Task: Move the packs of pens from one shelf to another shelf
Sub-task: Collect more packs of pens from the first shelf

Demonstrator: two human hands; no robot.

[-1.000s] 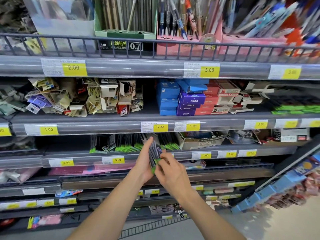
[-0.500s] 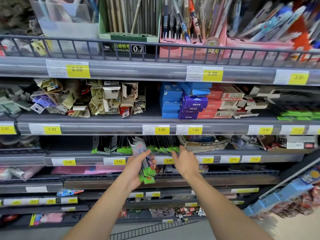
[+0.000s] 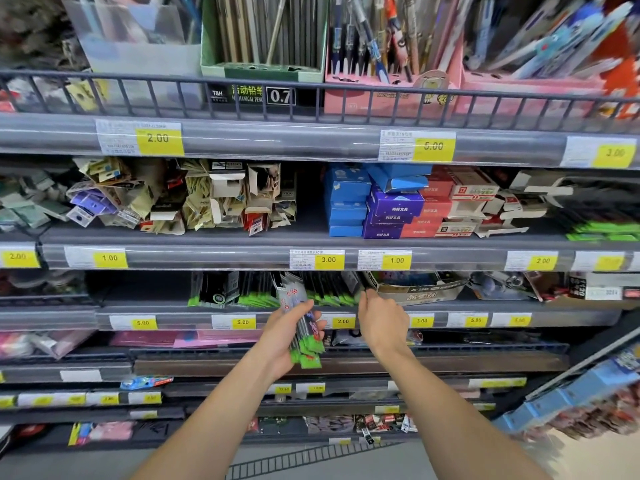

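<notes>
My left hand [image 3: 282,336] grips a bundle of pen packs [image 3: 300,318], clear sleeves with green bottoms, held upright in front of the third shelf's edge. A row of the same black and green pen packs [image 3: 325,292] stands on that shelf [image 3: 180,315]. My right hand [image 3: 381,322] reaches to the right end of this row, and its fingertips pinch the top of one pack [image 3: 362,284] that still stands among the others.
A torn cardboard box [image 3: 420,291] stands right of the row. The shelf above holds blue, purple and red boxes [image 3: 388,206] and crumpled cartons [image 3: 221,195]. Pen holders [image 3: 391,46] fill the railed top shelf. A tilted rack [image 3: 581,393] juts in at lower right.
My right hand left the bundle and moved up and right to the shelf row, where it now pinches a pack. My left hand dropped slightly with the bundle.
</notes>
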